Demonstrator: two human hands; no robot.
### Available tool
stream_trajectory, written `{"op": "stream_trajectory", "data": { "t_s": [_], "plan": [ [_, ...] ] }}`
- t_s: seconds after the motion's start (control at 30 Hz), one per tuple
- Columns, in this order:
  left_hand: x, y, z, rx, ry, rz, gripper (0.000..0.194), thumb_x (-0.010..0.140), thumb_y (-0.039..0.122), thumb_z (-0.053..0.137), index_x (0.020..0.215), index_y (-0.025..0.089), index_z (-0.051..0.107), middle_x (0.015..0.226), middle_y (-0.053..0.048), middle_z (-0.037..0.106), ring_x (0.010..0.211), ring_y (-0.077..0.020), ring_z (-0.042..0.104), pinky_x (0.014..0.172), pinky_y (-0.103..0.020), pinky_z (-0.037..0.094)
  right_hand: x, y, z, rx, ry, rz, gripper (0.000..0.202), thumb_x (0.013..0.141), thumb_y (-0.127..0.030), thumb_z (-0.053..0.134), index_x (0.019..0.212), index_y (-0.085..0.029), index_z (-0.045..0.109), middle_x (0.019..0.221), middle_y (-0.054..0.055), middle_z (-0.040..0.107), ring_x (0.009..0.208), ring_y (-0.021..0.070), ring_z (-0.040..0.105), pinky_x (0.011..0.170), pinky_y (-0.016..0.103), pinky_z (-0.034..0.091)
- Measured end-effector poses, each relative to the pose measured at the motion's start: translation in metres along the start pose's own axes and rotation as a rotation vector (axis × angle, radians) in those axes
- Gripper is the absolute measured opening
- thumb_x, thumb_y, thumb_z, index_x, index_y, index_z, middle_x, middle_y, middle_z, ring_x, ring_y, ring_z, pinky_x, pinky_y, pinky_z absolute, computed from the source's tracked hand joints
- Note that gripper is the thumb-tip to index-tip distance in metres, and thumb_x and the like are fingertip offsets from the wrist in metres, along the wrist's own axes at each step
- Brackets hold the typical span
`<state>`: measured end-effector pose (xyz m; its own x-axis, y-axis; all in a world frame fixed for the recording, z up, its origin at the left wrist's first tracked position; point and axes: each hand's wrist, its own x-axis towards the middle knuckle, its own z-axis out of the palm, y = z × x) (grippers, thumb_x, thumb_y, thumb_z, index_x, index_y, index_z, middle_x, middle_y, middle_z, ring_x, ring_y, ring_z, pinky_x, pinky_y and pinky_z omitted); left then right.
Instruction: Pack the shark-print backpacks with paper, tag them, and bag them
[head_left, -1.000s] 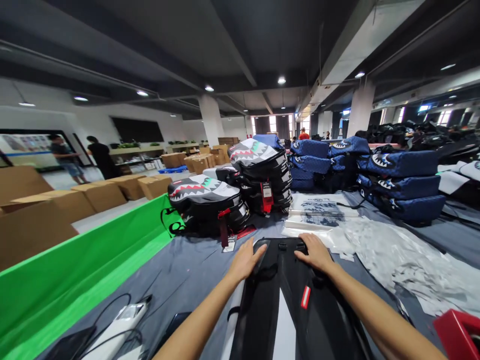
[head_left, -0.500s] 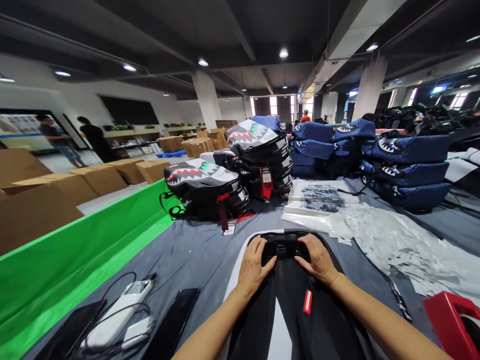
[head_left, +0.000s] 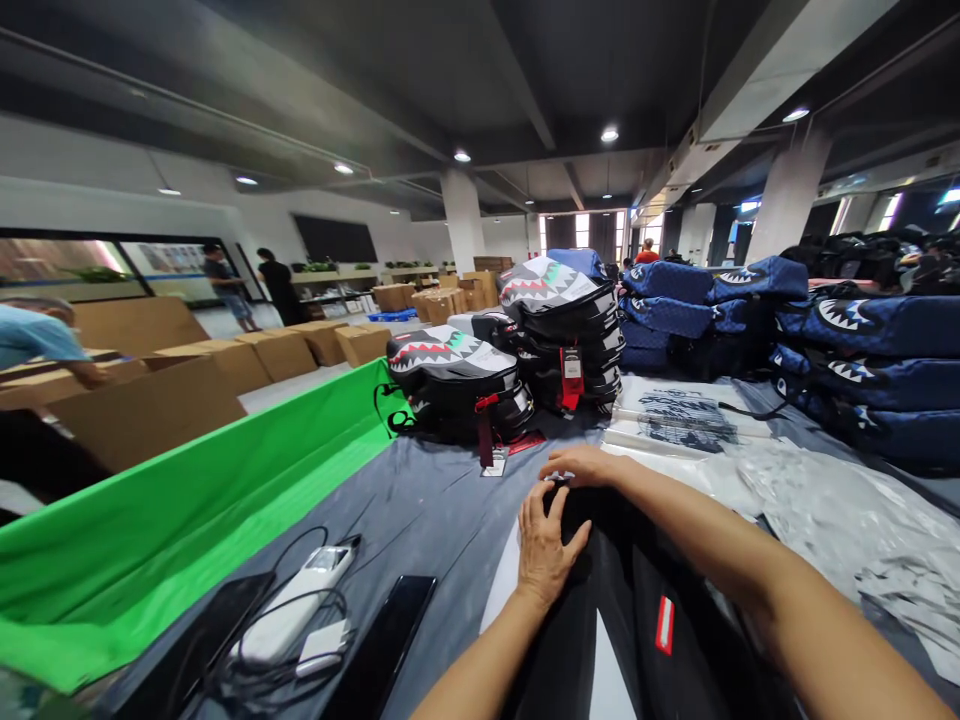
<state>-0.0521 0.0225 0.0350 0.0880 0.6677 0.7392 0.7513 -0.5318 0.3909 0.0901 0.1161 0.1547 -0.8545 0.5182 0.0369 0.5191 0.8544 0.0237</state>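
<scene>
Taking the black bag as the clock's centre, with twelve pointing away from the wearer, it lies lengthwise on the bench, probably so that its far end sits within reach of both arms. At that end, the left hand rests at eleven, fingers half curled on the bag and thumb spread apart; whether its fingertips pinch anything, I cannot tell. The right hand bends over the twelve o'clock edge, its forearm crossing from four, perhaps to meet the left at a small shiny piece. Its grip cannot be told, since most of its fingers are out of sight. Grey bags are stacked just short of twelve and blue bags at two, seemingly piled to save room. Printed plastic lies flat near one, its lettering unreadable; crumpled white film spreads towards three. A phone and a white device of unclear use lie around nine. The black bag's near end is cut off below, the forearm covers part of its right side, and the picture edge crops a co-worker at ten.
</scene>
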Motion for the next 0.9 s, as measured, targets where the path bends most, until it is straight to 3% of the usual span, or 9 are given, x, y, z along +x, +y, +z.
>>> {"op": "stream_trajectory", "data": {
  "t_s": [0.13, 0.23, 0.33, 0.47, 0.57, 0.63, 0.73, 0.83, 0.9],
  "plan": [
    [0.017, -0.01, -0.004, 0.056, 0.056, -0.291, 0.06, 0.087, 0.037, 0.061, 0.139, 0.014, 0.042, 0.143, -0.02, 0.048, 0.134, -0.0323, 0.047, 0.111, -0.051, 0.039, 0.015, 0.006, 0.002, -0.066, -0.054, -0.108, 0.029, 0.085, -0.007, 0.067, 0.111, -0.019, 0.07, 0.099, 0.005, 0.071, 0.085, 0.0149, 0.066, 0.067, 0.021, 0.043],
    [0.041, -0.022, -0.005, 0.112, -0.239, -0.529, 0.049, 0.093, 0.03, 0.046, 0.138, 0.011, 0.045, 0.137, -0.021, 0.057, 0.124, -0.0316, 0.057, 0.1, -0.046, 0.048, 0.014, 0.008, 0.002, -0.125, -0.082, -0.135, 0.016, 0.093, -0.009, 0.058, 0.1, -0.015, 0.071, 0.09, 0.007, 0.071, 0.078, 0.0146, 0.064, 0.066, 0.023, 0.042],
    [0.059, -0.033, -0.004, 0.08, -0.437, -0.453, 0.036, 0.095, 0.025, 0.039, 0.124, 0.017, 0.059, 0.12, -0.013, 0.069, 0.108, -0.0274, 0.066, 0.092, -0.039, 0.051, 0.018, 0.006, 0.002, -0.18, -0.099, -0.144, 0.017, 0.097, -0.011, 0.053, 0.102, -0.014, 0.069, 0.085, 0.006, 0.068, 0.072, 0.0149, 0.062, 0.064, 0.024, 0.042],
    [0.06, -0.045, -0.008, 0.044, -0.482, -0.235, 0.031, 0.096, 0.027, 0.043, 0.12, 0.019, 0.06, 0.121, -0.009, 0.068, 0.113, -0.0239, 0.063, 0.097, -0.035, 0.047, 0.031, 0.0, 0.003, -0.216, -0.093, -0.151, 0.02, 0.101, -0.014, 0.046, 0.103, -0.014, 0.066, 0.09, 0.007, 0.066, 0.078, 0.0166, 0.061, 0.069, 0.027, 0.044],
    [0.052, -0.053, -0.011, 0.043, -0.483, -0.131, 0.032, 0.098, 0.032, 0.044, 0.125, 0.02, 0.056, 0.121, -0.007, 0.067, 0.112, -0.023, 0.062, 0.097, -0.035, 0.047, 0.021, 0.007, -0.004, -0.212, -0.107, -0.152, 0.02, 0.101, -0.015, 0.045, 0.094, -0.017, 0.065, 0.091, 0.005, 0.063, 0.08, 0.0163, 0.058, 0.072, 0.027, 0.044],
    [0.046, -0.058, -0.011, 0.062, -0.461, -0.117, 0.032, 0.099, 0.034, 0.044, 0.126, 0.019, 0.055, 0.118, -0.009, 0.067, 0.112, -0.0252, 0.061, 0.095, -0.038, 0.048, -0.01, 0.02, -0.011, -0.199, -0.126, -0.137, 0.022, 0.1, -0.017, 0.047, 0.085, -0.018, 0.063, 0.087, 0.003, 0.061, 0.078, 0.0157, 0.056, 0.073, 0.027, 0.044],
    [0.039, -0.064, -0.007, 0.088, -0.419, -0.126, 0.034, 0.1, 0.035, 0.042, 0.127, 0.018, 0.054, 0.119, -0.012, 0.067, 0.113, -0.0288, 0.06, 0.093, -0.043, 0.048, -0.093, 0.041, -0.021, -0.191, -0.137, -0.052, 0.029, 0.101, -0.02, 0.044, 0.078, -0.02, 0.061, 0.079, 0.003, 0.058, 0.072, 0.0164, 0.054, 0.07, 0.027, 0.044],
    [0.035, -0.065, 0.0, 0.087, -0.392, -0.109, 0.035, 0.101, 0.037, 0.042, 0.127, 0.018, 0.054, 0.12, -0.013, 0.067, 0.112, -0.0296, 0.06, 0.093, -0.045, 0.049, -0.177, 0.044, -0.015, -0.196, -0.059, 0.147, 0.029, 0.099, -0.014, 0.038, 0.09, -0.018, 0.065, 0.084, 0.007, 0.061, 0.076, 0.0189, 0.058, 0.071, 0.029, 0.046],
    [0.038, -0.062, 0.005, 0.08, -0.382, -0.086, 0.035, 0.101, 0.038, 0.041, 0.126, 0.018, 0.055, 0.12, -0.012, 0.067, 0.112, -0.0292, 0.061, 0.093, -0.046, 0.049, -0.208, 0.032, 0.001, -0.152, 0.045, 0.341, 0.031, 0.097, -0.012, 0.036, 0.102, -0.018, 0.066, 0.096, 0.01, 0.064, 0.087, 0.0201, 0.061, 0.078, 0.031, 0.049]
  ]
}}
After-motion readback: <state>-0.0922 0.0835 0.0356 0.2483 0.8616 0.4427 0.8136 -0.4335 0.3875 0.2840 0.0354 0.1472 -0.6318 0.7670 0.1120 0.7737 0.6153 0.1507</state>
